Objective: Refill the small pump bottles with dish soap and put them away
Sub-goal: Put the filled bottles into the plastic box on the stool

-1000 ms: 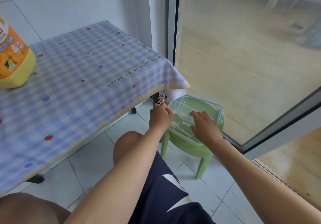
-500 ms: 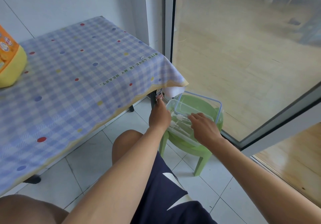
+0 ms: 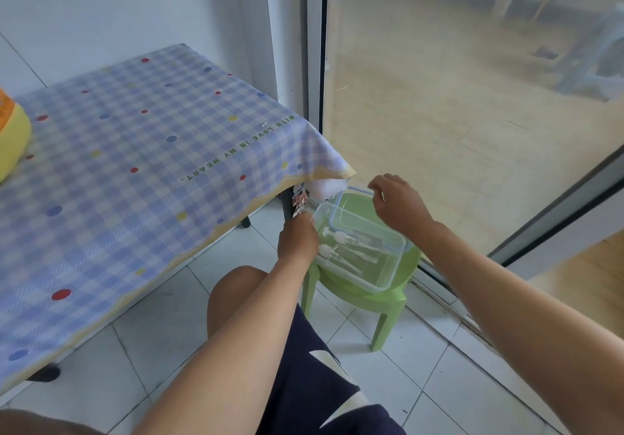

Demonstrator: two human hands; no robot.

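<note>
Head view: at about 4 o'clock of centre, a clear, rounded-rectangular plastic box (image 3: 381,282) sits on a glossy lime-green plastic stool (image 3: 388,303). Small clear pump bottles (image 3: 351,252) with white pump heads lie on their sides inside it.

The left hand (image 3: 299,238) curls over the box's 9 o'clock end and grips the rim. The right hand (image 3: 395,205) pinches the far edge of the transparent, blue-sealed lid (image 3: 351,215), holding it tilted above the box.

From 8 to 11 o'clock spreads a smooth lilac gingham tablecloth (image 3: 135,171) with coloured dots. A rounded yellow-and-orange dish soap bottle (image 3: 13,140) stands on it at the 9 o'clock edge. A hazy glass door (image 3: 456,96) fills 1 to 3 o'clock, and white floor tiles (image 3: 422,367) lie below.
</note>
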